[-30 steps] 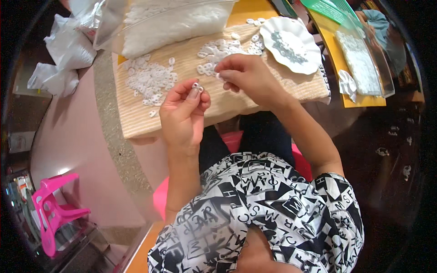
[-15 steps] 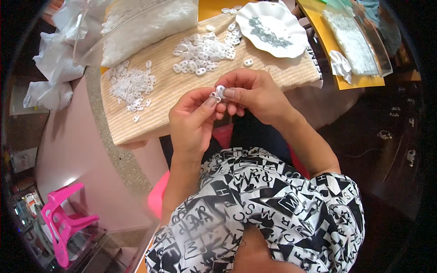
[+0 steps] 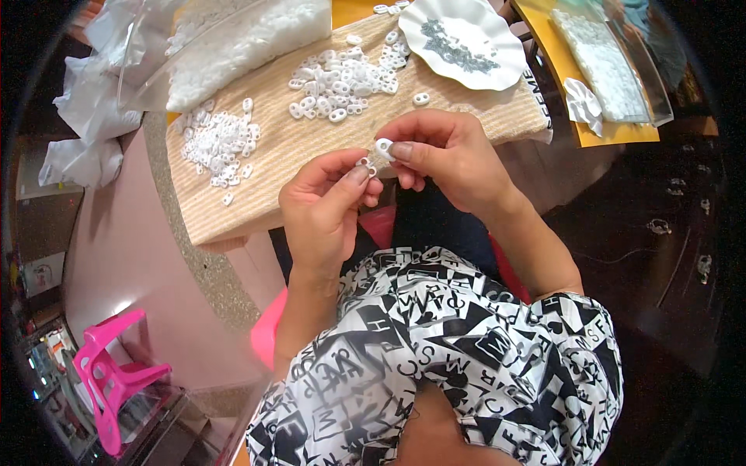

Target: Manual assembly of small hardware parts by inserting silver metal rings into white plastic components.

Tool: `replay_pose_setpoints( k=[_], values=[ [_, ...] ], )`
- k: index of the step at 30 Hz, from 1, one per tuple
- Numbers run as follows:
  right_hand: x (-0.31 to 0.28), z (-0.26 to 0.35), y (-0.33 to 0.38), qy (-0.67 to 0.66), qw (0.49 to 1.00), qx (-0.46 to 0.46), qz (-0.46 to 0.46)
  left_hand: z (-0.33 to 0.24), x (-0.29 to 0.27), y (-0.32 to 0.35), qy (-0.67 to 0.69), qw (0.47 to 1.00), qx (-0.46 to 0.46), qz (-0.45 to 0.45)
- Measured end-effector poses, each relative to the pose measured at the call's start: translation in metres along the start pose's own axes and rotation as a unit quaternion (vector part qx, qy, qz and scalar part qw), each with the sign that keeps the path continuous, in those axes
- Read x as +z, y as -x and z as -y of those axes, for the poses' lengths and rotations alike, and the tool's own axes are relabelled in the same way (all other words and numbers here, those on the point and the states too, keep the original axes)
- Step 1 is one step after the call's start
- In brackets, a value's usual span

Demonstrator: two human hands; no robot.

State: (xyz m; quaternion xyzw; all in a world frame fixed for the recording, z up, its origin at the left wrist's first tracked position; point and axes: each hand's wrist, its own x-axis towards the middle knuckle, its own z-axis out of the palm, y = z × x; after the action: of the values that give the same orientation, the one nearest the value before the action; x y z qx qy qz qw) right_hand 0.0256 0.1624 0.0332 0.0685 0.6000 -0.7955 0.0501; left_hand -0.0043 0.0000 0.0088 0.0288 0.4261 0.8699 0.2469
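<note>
the ribbed, matt cloth point(image 3: 268, 167) bears smooth, plastic-looking pieces point(image 3: 338, 81). at the cloth's far right corner, a smooth dish point(image 3: 497, 76); left of the cloth, crinkled plastic bags point(image 3: 92, 105) and a glossy plastic stool point(image 3: 128, 378).

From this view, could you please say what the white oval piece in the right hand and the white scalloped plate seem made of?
The white oval piece: likely smooth plastic, from its even colour and moulded-looking hole. The white scalloped plate: smooth plastic or ceramic; its even white fits both.
</note>
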Motion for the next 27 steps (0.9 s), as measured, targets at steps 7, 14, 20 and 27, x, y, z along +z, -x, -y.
replay_pose_setpoints(
  k=[7,14,20,27],
  values=[
    [0.005,0.003,0.003,0.057,0.998,-0.01,-0.02,0.0,0.001,0.001,-0.022,1.0,0.009,-0.004],
    [0.014,0.005,0.008,0.086,0.995,-0.042,-0.016,0.002,0.008,0.004,-0.074,0.996,0.037,-0.017],
    [0.011,0.004,0.008,0.053,0.998,-0.041,0.004,0.004,0.003,0.003,-0.058,0.996,0.064,0.021],
    [0.004,0.005,0.008,0.008,0.999,-0.03,0.038,0.005,0.005,0.002,-0.047,0.994,0.068,0.067]
  ],
)
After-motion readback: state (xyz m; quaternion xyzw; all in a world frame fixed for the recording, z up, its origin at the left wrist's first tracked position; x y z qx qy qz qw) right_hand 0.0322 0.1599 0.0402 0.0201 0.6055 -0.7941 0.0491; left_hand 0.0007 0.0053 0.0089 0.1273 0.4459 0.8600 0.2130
